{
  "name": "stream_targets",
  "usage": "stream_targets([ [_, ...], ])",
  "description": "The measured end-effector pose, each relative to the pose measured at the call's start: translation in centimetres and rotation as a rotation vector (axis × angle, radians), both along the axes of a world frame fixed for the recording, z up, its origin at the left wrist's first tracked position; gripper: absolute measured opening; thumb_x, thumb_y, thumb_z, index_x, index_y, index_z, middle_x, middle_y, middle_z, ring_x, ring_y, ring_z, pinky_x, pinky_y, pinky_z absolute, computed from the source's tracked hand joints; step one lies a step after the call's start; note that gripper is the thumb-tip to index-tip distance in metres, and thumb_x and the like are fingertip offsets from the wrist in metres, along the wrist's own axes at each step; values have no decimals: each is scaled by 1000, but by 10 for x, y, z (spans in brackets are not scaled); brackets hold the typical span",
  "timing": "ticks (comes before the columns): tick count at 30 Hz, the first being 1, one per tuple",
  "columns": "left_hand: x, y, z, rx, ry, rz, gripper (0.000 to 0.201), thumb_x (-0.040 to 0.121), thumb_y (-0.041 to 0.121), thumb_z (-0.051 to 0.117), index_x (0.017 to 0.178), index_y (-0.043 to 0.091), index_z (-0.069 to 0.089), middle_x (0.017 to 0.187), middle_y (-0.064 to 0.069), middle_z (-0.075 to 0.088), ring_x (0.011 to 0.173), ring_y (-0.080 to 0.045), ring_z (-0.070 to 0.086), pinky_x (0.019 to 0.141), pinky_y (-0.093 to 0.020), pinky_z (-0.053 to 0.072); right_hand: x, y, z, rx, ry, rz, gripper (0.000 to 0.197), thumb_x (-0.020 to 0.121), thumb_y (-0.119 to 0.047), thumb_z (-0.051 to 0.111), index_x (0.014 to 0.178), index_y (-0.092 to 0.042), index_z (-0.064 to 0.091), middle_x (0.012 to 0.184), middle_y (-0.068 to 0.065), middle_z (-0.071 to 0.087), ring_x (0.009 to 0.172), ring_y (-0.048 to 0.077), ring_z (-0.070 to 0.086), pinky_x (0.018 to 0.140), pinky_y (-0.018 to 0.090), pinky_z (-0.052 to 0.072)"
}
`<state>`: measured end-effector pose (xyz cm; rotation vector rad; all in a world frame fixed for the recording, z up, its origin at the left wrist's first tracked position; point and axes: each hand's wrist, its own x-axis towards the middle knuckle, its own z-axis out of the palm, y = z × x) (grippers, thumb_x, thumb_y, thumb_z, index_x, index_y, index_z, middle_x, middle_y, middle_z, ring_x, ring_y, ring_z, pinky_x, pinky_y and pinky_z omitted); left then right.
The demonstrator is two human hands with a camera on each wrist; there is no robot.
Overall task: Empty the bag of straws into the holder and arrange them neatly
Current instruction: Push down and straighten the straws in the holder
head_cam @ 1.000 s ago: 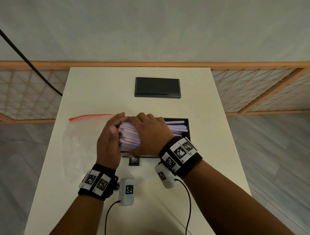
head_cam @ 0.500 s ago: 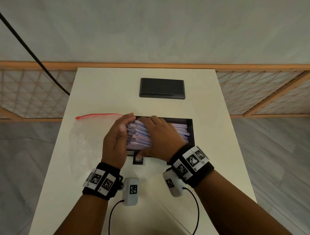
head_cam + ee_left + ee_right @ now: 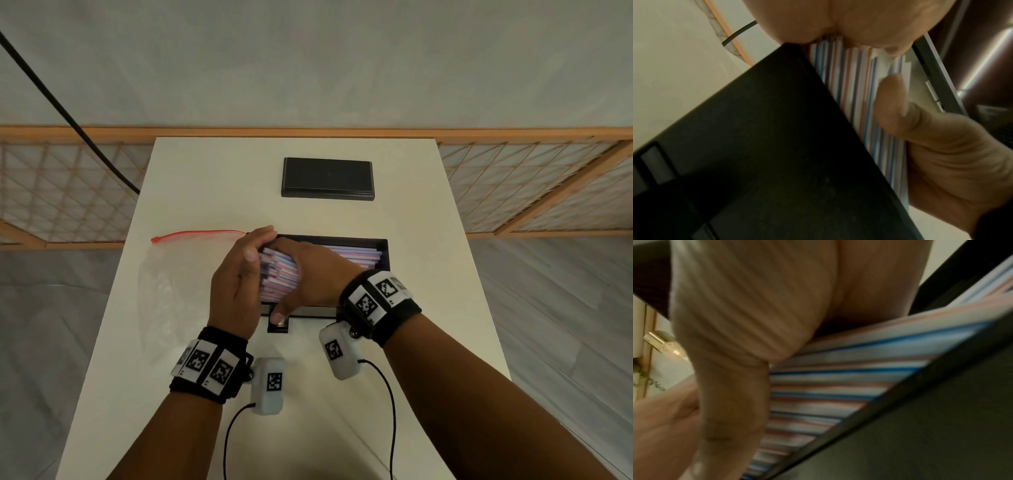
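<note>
A black open holder [image 3: 383, 253] sits mid-table, filled with paper-wrapped straws [image 3: 279, 277] striped pink and blue. The straws' left ends stand raised above the holder's rim. My left hand [image 3: 239, 274] presses its palm against those left ends, and its thumb [image 3: 892, 104] lies on the straws [image 3: 855, 91]. My right hand [image 3: 315, 274] lies over the bundle and holds it, fingers on the far side and thumb [image 3: 277, 315] at the holder's front edge. The right wrist view shows the thumb [image 3: 731, 402] crossing the straws [image 3: 828, 386]. The empty clear bag [image 3: 178, 287] with a red zip lies to the left.
A black lid [image 3: 327, 178] lies flat at the far middle of the white table [image 3: 428, 308]. A small black tab [image 3: 278, 327] juts from the holder's front. Wooden lattice screens [image 3: 68, 192] stand behind the table, and a black cable [image 3: 68, 113] hangs at left.
Both hands stay on the straw bundle with almost no shift. The right thumb has slid down to the holder's front edge.
</note>
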<state>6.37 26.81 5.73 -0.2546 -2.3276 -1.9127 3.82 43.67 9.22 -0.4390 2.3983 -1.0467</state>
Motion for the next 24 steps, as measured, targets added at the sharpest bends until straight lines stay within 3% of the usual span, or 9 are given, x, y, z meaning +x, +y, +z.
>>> stream_targets([
  [3,0,0,1,0,-22,9,52,106,40,26,133,16,64,137,-2,66,132,-18,60,112,-48,47,-2,-3,-3,42,-41,34,100,54,-46,96,139,-29,46,130,-7,62,113,13,59,100,32,46],
  [6,0,-1,1,-17,-24,10,55,107,40,25,133,12,64,136,1,67,131,-18,61,110,-46,49,-6,-3,-2,67,-94,59,106,51,-51,96,142,-33,44,132,-9,63,116,14,59,105,37,47],
  [11,-1,0,-1,-31,-29,13,52,107,38,26,132,14,65,134,-2,67,130,-18,61,110,-48,49,-7,-3,1,39,-58,40,97,51,-45,97,135,-32,49,123,-11,65,108,12,61,98,34,50],
  [16,-1,-3,-6,7,-94,9,60,105,45,24,136,11,64,138,1,66,132,-17,60,112,-51,47,-4,-9,2,97,-21,48,100,52,-48,96,137,-30,46,127,-7,64,108,14,60,101,38,50],
  [21,3,-4,-5,11,-123,-32,80,99,71,22,140,14,61,140,2,65,131,-17,61,110,-47,50,-3,-12,4,163,-22,50,97,54,-47,96,136,-29,47,125,-6,64,100,12,57,97,37,52],
  [24,2,-6,-5,36,-173,-69,87,93,80,22,143,18,58,135,-4,67,123,-21,66,104,-51,54,-3,-13,10,286,51,50,93,55,-51,93,133,-31,47,117,-6,67,91,14,59,85,36,55],
])
